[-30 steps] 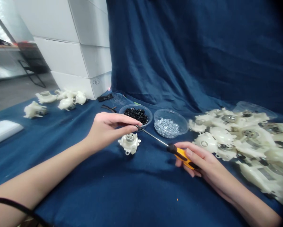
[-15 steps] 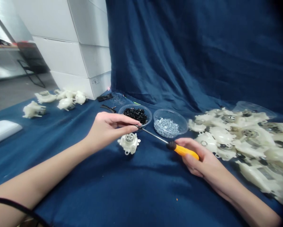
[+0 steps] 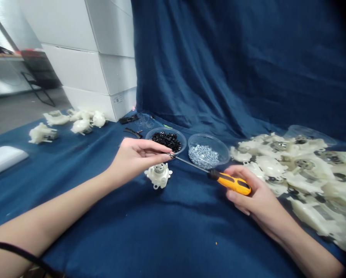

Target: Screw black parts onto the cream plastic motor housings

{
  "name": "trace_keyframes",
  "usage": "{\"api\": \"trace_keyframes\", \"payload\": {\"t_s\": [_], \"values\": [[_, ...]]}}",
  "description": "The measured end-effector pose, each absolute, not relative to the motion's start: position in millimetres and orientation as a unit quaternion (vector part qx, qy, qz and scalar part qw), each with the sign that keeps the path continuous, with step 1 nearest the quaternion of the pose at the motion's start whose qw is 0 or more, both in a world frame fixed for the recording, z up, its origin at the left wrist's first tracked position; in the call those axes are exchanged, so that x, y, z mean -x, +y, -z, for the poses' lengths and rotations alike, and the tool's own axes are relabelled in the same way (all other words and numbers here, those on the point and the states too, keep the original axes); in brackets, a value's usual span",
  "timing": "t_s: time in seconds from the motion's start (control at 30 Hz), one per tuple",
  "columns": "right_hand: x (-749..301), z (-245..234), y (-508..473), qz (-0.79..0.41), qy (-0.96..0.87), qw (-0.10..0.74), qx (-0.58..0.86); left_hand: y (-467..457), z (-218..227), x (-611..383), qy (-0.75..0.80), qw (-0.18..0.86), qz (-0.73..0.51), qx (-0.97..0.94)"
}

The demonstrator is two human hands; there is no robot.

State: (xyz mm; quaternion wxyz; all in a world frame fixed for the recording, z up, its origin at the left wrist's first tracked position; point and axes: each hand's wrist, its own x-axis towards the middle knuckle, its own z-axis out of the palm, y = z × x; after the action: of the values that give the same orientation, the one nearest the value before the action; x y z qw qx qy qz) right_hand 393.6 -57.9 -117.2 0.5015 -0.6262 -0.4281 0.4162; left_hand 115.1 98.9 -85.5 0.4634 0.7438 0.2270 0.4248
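My right hand point(image 3: 252, 189) is wrapped round the orange-and-black handle of a screwdriver point(image 3: 233, 183). Its metal shaft slants up and left to the fingertips of my left hand point(image 3: 144, 154). There, thumb and fingers pinch at the driver's tip; a tiny piece between them is too small to make out. Just below my left hand a cream plastic housing point(image 3: 158, 177) with a round metal part on top rests on the blue cloth. Behind the fingertips stands a clear bowl of small black parts point(image 3: 165, 141), and right of it a clear bowl of silver screws point(image 3: 204, 154).
Many cream plastic housings point(image 3: 302, 170) are heaped on the right. A few more cream parts point(image 3: 81, 126) lie at the back left, near stacked white boxes point(image 3: 115, 73). A white object point(image 3: 6, 160) is at the left edge. A blue curtain point(image 3: 233, 65) hangs behind.
My right hand has shifted slightly right and the screwdriver handle has turned, showing more of its black inlay. My left hand keeps its pinch at the tip, almost unmoved.
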Motion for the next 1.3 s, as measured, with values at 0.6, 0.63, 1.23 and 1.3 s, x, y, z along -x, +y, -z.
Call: {"api": "trace_keyframes", "payload": {"t_s": [0.6, 0.63, 1.23, 1.3], "values": [[-399, 114, -58, -0.461, -0.516, 0.401, 0.601, 101, 80, -112, 0.173, 0.33, -0.418, -0.828], [-402, 113, -58, -0.471, -0.527, 0.389, 0.591, 101, 79, -112, 0.179, 0.329, -0.422, -0.825], [-363, 93, -58, -0.108, -0.724, 0.317, 0.603, 81, 84, -119, 0.131, 0.607, -0.399, -0.674], [-335, 86, -48, -0.225, -0.658, 0.443, 0.566, 77, 85, -119, 0.133, 0.641, -0.386, -0.65]]}}
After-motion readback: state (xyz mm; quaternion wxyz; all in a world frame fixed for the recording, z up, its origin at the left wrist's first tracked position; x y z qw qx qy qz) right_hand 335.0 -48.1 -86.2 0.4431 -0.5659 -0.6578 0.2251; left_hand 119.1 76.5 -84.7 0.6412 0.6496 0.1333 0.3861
